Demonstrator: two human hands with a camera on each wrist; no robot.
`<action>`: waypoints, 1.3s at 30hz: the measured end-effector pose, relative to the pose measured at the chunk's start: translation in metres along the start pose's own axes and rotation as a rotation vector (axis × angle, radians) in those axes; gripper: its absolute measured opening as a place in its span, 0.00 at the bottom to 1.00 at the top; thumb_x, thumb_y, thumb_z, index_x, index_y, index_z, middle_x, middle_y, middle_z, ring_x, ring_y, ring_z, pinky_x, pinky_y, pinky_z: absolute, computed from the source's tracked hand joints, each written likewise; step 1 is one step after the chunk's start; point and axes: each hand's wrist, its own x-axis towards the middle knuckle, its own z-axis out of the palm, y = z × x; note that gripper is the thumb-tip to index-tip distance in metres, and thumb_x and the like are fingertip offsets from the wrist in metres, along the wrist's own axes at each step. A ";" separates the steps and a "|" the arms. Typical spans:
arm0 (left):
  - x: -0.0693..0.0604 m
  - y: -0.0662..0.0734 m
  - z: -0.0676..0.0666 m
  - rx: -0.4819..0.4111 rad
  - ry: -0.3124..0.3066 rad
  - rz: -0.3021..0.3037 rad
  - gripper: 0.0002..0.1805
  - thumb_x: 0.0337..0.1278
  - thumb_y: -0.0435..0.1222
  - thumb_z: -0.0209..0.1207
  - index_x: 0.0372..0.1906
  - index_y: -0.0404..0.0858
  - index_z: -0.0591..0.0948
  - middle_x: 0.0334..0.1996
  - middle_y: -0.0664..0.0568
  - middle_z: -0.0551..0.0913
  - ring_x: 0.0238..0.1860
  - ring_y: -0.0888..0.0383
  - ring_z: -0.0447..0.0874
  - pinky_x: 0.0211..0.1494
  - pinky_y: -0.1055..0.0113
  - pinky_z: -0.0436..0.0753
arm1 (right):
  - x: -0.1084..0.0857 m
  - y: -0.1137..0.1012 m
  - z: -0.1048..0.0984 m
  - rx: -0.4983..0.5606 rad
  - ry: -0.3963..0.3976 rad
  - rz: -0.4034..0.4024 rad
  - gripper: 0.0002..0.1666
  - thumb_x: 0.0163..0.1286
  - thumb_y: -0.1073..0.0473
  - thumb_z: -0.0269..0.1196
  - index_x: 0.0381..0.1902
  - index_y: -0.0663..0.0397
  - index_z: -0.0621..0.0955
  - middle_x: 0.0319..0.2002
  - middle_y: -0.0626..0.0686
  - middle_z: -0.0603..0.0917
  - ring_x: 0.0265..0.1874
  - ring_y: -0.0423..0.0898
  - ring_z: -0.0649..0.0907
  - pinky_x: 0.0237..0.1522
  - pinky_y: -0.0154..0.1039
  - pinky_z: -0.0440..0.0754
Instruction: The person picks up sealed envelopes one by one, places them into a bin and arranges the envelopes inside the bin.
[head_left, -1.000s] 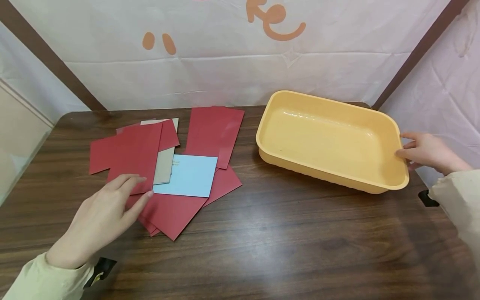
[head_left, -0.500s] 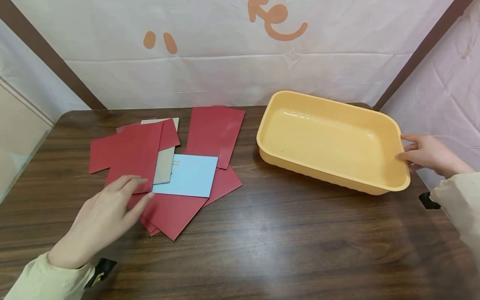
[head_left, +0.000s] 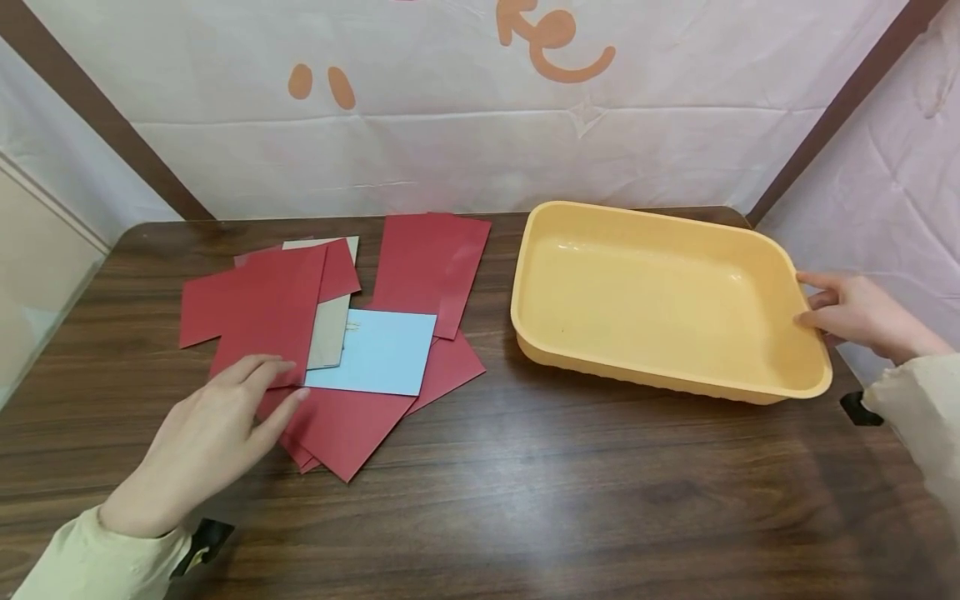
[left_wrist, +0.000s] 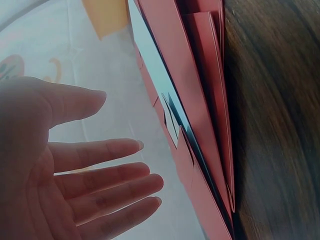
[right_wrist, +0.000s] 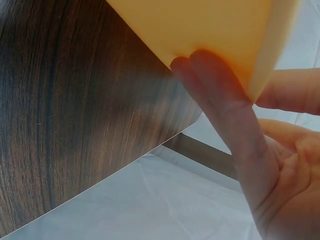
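Observation:
My left hand [head_left: 198, 442] hovers with loose fingers over the near left edge of a spread of cards. The left wrist view shows its fingers [left_wrist: 105, 180] apart from the cards and holding nothing. Several red cards [head_left: 273, 308] overlap there, with a light blue card [head_left: 382, 354] and a beige card [head_left: 327, 333] among them. On the right, my right hand [head_left: 862, 312] grips the right end of a deep yellow rectangular tray [head_left: 645, 377]. In the right wrist view, its fingers [right_wrist: 215, 85] lie against the tray's outer side. Nothing lies inside the tray.
The dark wood table [head_left: 487, 500] carries everything. A pale fabric curtain [head_left: 450, 150] with orange prints hangs behind its far edge, between brown posts [head_left: 840, 117]. More red cards [head_left: 427, 267] lie toward the back, left of the tray.
The tray has shifted slightly toward me, its far rim lower in view and its right end turned nearer, with my right hand on it. My left hand and the cards have barely moved.

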 end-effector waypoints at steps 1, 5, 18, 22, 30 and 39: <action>0.000 0.000 0.000 0.000 0.001 0.001 0.17 0.52 0.38 0.66 0.47 0.37 0.80 0.47 0.42 0.79 0.44 0.46 0.80 0.25 0.53 0.78 | -0.001 0.000 0.001 -0.005 0.001 0.002 0.45 0.66 0.64 0.58 0.70 0.78 0.47 0.46 0.79 0.78 0.23 0.40 0.83 0.28 0.38 0.84; 0.001 0.001 0.000 0.002 0.004 0.005 0.17 0.52 0.39 0.66 0.46 0.36 0.80 0.48 0.42 0.79 0.44 0.46 0.80 0.25 0.53 0.78 | -0.004 0.000 0.004 -0.010 -0.003 0.001 0.46 0.66 0.63 0.58 0.71 0.75 0.46 0.48 0.79 0.77 0.23 0.44 0.84 0.29 0.41 0.84; 0.003 0.002 0.000 0.000 -0.013 -0.003 0.18 0.53 0.40 0.65 0.48 0.36 0.80 0.48 0.43 0.79 0.46 0.46 0.79 0.26 0.52 0.79 | -0.017 -0.010 0.013 -0.016 -0.014 -0.038 0.44 0.68 0.62 0.59 0.73 0.69 0.49 0.52 0.79 0.75 0.27 0.42 0.86 0.30 0.41 0.85; 0.003 0.001 0.001 -0.001 -0.021 -0.001 0.19 0.53 0.40 0.65 0.48 0.35 0.80 0.48 0.41 0.79 0.47 0.45 0.79 0.27 0.50 0.79 | -0.022 -0.014 0.017 -0.013 -0.017 -0.050 0.44 0.68 0.63 0.59 0.73 0.67 0.50 0.52 0.77 0.76 0.26 0.41 0.86 0.29 0.40 0.85; 0.002 0.001 0.001 0.000 -0.022 0.014 0.19 0.53 0.40 0.66 0.48 0.34 0.80 0.48 0.40 0.79 0.47 0.44 0.79 0.28 0.50 0.80 | -0.030 -0.020 0.022 -0.011 -0.023 -0.065 0.44 0.68 0.62 0.60 0.74 0.63 0.50 0.54 0.77 0.75 0.26 0.39 0.85 0.28 0.38 0.84; 0.007 0.001 0.000 0.012 -0.044 0.014 0.22 0.53 0.43 0.66 0.50 0.34 0.79 0.49 0.39 0.78 0.47 0.43 0.79 0.30 0.48 0.80 | -0.036 -0.025 0.029 -0.004 0.005 -0.114 0.43 0.66 0.64 0.62 0.73 0.63 0.54 0.51 0.76 0.77 0.24 0.37 0.84 0.25 0.38 0.83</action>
